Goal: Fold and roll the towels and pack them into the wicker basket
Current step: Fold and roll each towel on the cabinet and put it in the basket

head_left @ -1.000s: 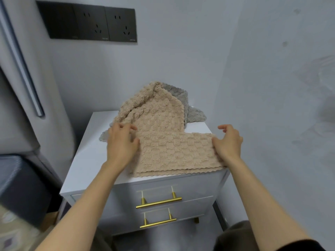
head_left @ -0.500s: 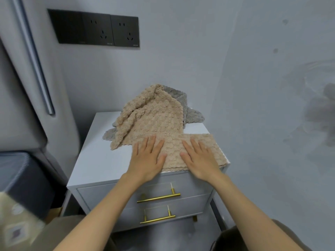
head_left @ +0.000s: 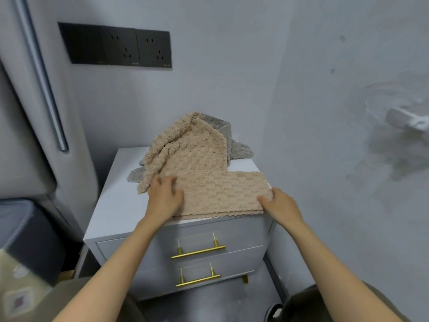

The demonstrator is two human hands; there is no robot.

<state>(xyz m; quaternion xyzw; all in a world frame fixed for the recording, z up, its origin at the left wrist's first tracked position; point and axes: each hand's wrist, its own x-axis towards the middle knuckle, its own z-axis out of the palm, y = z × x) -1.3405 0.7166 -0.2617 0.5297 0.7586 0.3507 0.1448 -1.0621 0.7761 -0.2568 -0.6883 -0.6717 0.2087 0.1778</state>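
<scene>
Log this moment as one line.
beige towel: folded strip at nightstand front | left hand: on left end | right hand: at right end | gray towel: behind, partly underneath | basket: unseen

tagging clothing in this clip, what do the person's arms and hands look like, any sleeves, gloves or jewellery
The left forearm and right forearm are bare to the frame edge, with no sleeve in view. The left hand and right hand wear no gloves. No watch, bracelet or ring shows, though the left hand is motion-blurred, so a thin ring could be missed.
</scene>
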